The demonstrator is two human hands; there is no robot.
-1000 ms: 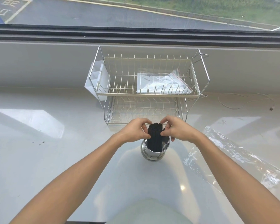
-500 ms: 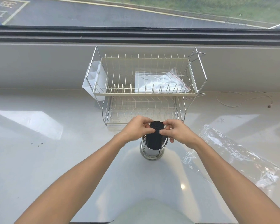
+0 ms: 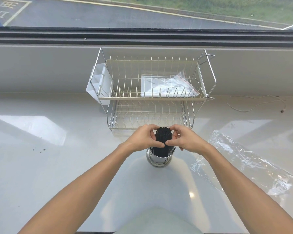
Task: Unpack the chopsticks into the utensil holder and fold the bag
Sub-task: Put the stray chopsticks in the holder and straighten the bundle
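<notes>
Left hand [image 3: 142,138], right hand [image 3: 184,141] pinch black chopstick bundle [image 3: 162,138] upright in steel cylindrical utensil holder [image 3: 160,158]; uneven release risks tipping holder.

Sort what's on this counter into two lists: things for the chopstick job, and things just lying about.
For the job: chopsticks, metal holder, clear bag, both hands, left and right.

Lying about: dish rack, zip bag in it, white caddy, cord.

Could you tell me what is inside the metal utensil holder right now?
A bundle of black chopsticks stands in the utensil holder, gripped by the left hand and right hand. Their lower ends and the holder's bottom are hidden by its wall.
</notes>
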